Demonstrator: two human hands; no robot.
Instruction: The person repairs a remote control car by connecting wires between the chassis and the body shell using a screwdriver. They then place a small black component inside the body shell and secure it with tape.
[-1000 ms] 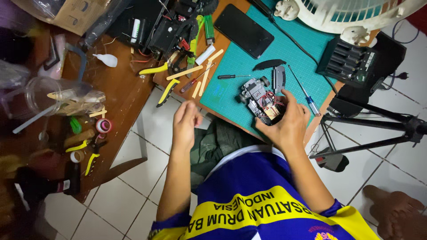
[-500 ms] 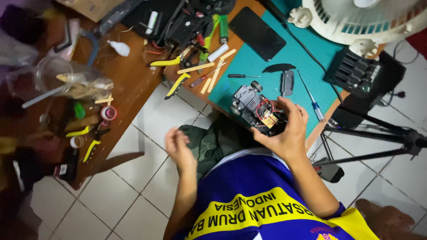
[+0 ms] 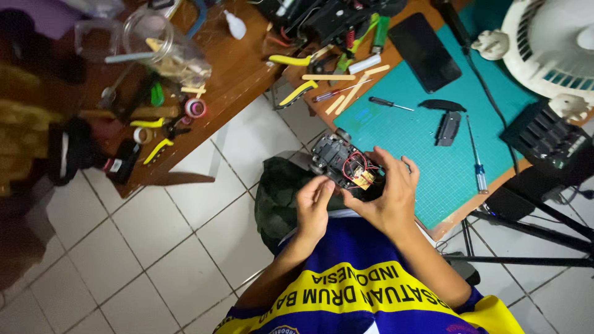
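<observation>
While sitting at the desk (image 3: 260, 74), the person is working with both hands.
Toy car: a small toy car (image 3: 342, 166) with red wires showing is being held just off the near edge of the green mat (image 3: 427, 154), above the floor.
Right hand: the right hand (image 3: 387, 198) is gripping the car, fingers curled around it.
Left hand: the left hand (image 3: 314, 207) is touching the car's near side, fingers bent.
Nearby: a screwdriver (image 3: 477, 162) is lying to the right, a phone (image 3: 427, 51) farther away.

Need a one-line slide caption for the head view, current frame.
Both hands, left hand and right hand, hold a small black toy car chassis with exposed red wiring beside a teal cutting mat strewn with screwdrivers.
</observation>
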